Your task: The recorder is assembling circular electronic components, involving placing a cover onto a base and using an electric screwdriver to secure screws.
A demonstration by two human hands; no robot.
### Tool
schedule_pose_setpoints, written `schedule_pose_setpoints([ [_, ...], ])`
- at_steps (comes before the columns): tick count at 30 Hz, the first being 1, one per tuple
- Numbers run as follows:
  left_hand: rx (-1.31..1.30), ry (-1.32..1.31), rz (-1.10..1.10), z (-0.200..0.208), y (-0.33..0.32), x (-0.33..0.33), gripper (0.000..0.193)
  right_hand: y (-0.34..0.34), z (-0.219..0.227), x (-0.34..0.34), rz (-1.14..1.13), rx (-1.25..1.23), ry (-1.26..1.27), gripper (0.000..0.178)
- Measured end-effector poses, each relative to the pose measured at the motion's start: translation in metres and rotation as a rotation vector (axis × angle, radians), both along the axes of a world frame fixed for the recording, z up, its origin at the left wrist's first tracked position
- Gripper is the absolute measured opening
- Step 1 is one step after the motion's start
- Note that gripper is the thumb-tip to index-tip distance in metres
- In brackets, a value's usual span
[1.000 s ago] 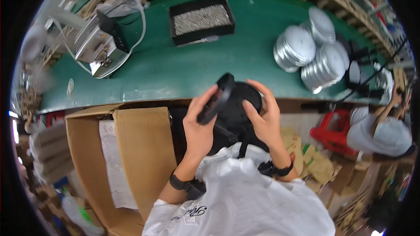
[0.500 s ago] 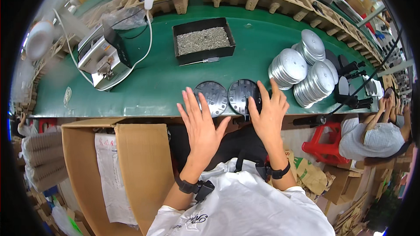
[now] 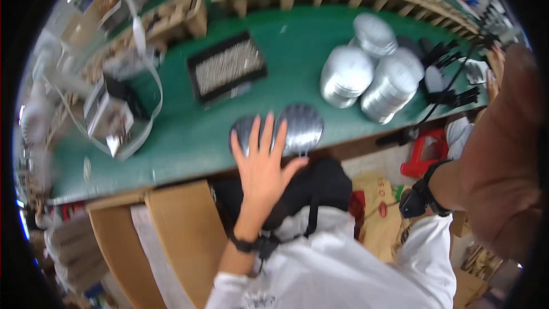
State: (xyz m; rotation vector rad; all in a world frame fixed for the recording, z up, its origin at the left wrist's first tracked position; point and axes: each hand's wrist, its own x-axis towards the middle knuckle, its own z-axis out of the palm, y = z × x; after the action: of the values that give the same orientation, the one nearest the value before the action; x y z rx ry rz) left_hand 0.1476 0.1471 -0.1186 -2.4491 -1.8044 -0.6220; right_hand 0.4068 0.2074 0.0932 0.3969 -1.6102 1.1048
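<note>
Two round dark plates lie side by side near the bench's front edge. Over the left plate [image 3: 241,131], my left hand [image 3: 262,163] is spread, fingers apart and holding nothing; whether it touches the plate cannot be told. To its right the other round plate [image 3: 303,126] lies uncovered, blurred by motion. My right hand [image 3: 500,166] is raised very close to the camera at the right rim, large and blurred. Its fingers are mostly cut off by the dark edge, so their pose and anything in them are hidden.
Stacks of silver metal discs [image 3: 347,71] stand right of the plates, beside black handled parts [image 3: 437,51]. A black tray [image 3: 209,92] of small metal pieces lies farther back. At left are a small corded machine [image 3: 108,115] and, below the bench, a cardboard box [image 3: 186,234].
My right hand has left the right plate and risen to the camera's right side. My left hand stays spread by the left plate. The whole view has shifted and tilted.
</note>
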Motion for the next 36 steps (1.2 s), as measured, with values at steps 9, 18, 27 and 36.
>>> schedule_pose_setpoints([
  [9,0.057,0.063,0.020,0.056,0.021,0.026,0.079,0.004,0.049,0.083,-0.117,0.078,0.073,0.093],
  [18,0.203,0.203,-0.128,0.031,0.024,0.026,0.080,0.022,0.054,0.114,-0.242,0.071,-0.015,0.083],
  [27,-0.103,0.011,0.037,-0.009,0.037,0.020,0.081,0.046,-0.051,0.070,-0.297,0.047,-0.115,0.073],
  [36,-0.064,-0.051,0.064,0.018,0.019,-0.007,0.088,0.051,-0.088,0.024,-1.542,0.024,-0.919,0.078],
])
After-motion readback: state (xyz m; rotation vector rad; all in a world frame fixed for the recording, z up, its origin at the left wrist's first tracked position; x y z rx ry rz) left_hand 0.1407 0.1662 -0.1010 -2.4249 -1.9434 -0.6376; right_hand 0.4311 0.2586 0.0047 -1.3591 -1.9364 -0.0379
